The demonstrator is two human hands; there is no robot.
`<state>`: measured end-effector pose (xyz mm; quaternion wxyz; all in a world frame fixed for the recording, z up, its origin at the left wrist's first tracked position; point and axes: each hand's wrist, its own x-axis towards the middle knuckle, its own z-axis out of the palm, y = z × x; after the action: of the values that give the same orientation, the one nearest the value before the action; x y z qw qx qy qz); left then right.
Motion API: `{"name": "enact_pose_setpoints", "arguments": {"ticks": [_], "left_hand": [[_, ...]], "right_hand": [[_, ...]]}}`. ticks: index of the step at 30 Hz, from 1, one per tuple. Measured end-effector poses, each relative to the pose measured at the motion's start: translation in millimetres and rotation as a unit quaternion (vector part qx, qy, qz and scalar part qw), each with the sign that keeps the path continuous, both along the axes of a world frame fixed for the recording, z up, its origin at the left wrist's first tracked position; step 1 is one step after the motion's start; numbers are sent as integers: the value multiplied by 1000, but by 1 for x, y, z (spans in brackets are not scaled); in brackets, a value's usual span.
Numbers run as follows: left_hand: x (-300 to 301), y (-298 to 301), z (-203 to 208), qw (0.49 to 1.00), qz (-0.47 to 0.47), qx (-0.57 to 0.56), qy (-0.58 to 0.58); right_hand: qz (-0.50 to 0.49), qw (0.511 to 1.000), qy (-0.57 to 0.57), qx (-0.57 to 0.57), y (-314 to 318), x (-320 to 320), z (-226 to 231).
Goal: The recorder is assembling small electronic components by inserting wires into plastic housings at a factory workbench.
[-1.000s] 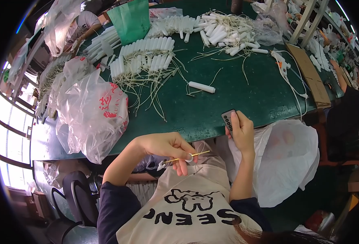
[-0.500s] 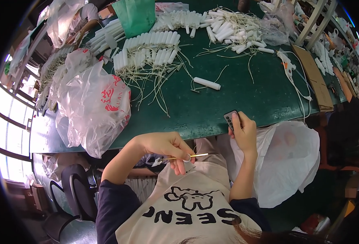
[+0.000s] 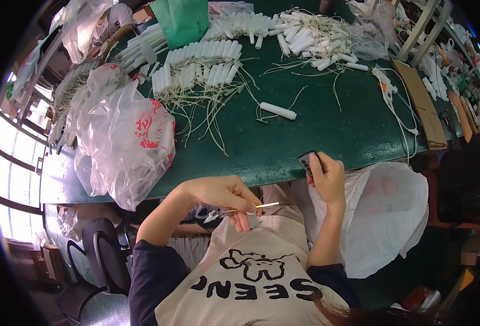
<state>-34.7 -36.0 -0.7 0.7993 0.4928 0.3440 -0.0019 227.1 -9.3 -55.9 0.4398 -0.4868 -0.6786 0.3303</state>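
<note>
My left hand (image 3: 223,193) is closed in front of my body, just off the table's near edge. Its fingers pinch a thin yellow strip (image 3: 267,205) with a bright pale end that points right. A small white piece (image 3: 254,221) shows under those fingertips; its kind is unclear. To the right, my right hand (image 3: 329,179) grips a dark remote control (image 3: 308,161) with round buttons, its thumb on the button side. On the table beyond lies a single white tube (image 3: 278,111) with a thin cord.
Rows of white corded tubes (image 3: 196,73) and a loose heap (image 3: 305,41) cover the green table's (image 3: 305,141) far side. A clear plastic bag (image 3: 120,141) sits left, a green bag (image 3: 180,22) behind. White cables (image 3: 395,111), cardboard (image 3: 422,103) and a white bag (image 3: 384,217) are right.
</note>
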Motion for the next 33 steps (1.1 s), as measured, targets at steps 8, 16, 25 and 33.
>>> {"name": "enact_pose_setpoints", "arguments": {"ticks": [8, 16, 25, 33], "left_hand": [[2, 2, 4, 1000, -14, 1, 0], [3, 6, 17, 1000, 13, 13, -14], [4, 29, 27, 983, 145, 32, -106], [13, 59, 5, 947, 234, 220, 12]], "right_hand": [[-154, 970, -170, 86, 33, -9, 5], [-252, 912, -298, 128, 56, -19, -21], [221, 965, 114, 81, 2, -33, 18], [130, 978, 144, -75, -22, -21, -21]]}}
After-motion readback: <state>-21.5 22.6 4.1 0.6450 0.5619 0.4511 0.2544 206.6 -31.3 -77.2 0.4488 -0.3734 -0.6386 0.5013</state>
